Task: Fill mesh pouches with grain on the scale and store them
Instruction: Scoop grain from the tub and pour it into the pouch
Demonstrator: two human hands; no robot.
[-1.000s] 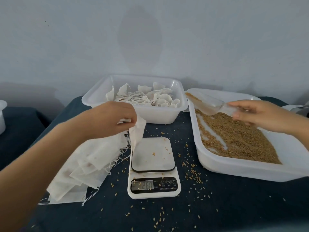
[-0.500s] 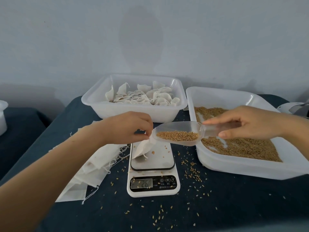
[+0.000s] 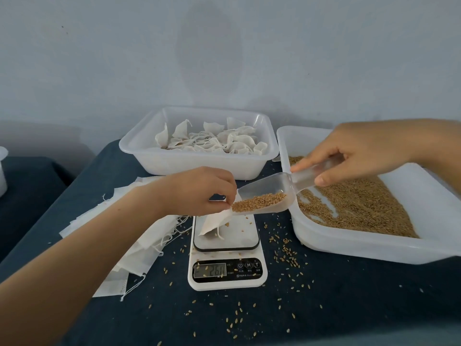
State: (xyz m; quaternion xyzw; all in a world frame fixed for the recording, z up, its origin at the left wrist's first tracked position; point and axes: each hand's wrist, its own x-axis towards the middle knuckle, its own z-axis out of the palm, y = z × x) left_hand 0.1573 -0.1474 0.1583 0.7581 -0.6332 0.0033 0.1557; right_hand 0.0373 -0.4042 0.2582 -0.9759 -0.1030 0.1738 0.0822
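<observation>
The left hand (image 3: 199, 193) is hiding the pouch (image 3: 215, 221) mouth. The frame edge is cutting off the grain tray (image 3: 374, 248) and a white container (image 3: 2, 171). The scale (image 3: 227, 260) button labels are reading too small.
</observation>
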